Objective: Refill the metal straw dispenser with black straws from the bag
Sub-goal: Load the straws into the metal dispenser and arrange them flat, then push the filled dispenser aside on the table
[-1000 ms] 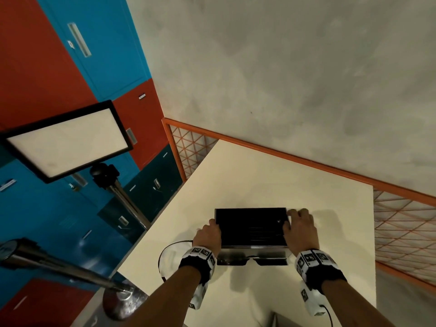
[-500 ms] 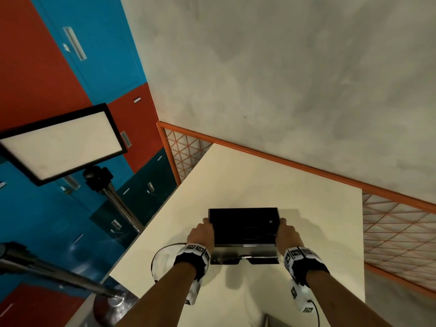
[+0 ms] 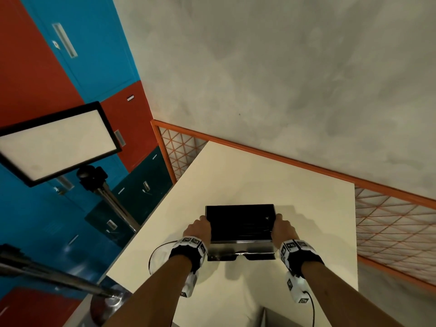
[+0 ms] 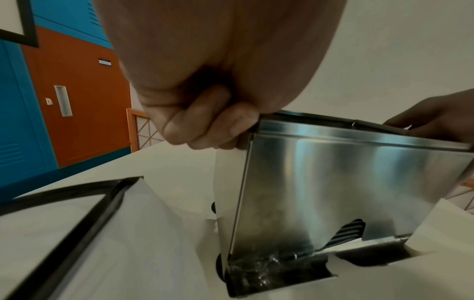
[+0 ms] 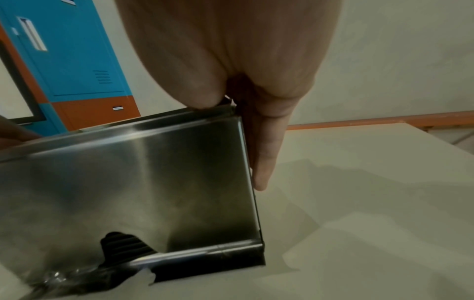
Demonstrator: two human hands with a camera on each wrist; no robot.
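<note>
**Camera positions: three views**

Head view: you look steeply down from above onto the tabletop (image 3: 271, 185), with the dispenser (image 3: 240, 223) in the lower middle and both your hands at its ends.

Left wrist view: very close, looking along your left hand (image 4: 205, 113) at the dispenser's left front corner.

Right wrist view: equally close, facing along your right hand (image 5: 259, 130) at the right front corner.

Shared by all three: the dispenser's steel front face.

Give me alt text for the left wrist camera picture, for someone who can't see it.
A left hand grips the upper left corner of a shiny metal straw dispenser standing on a pale table. Black straws show through a cutout low on its front, and the right hand holds the far end.
</note>
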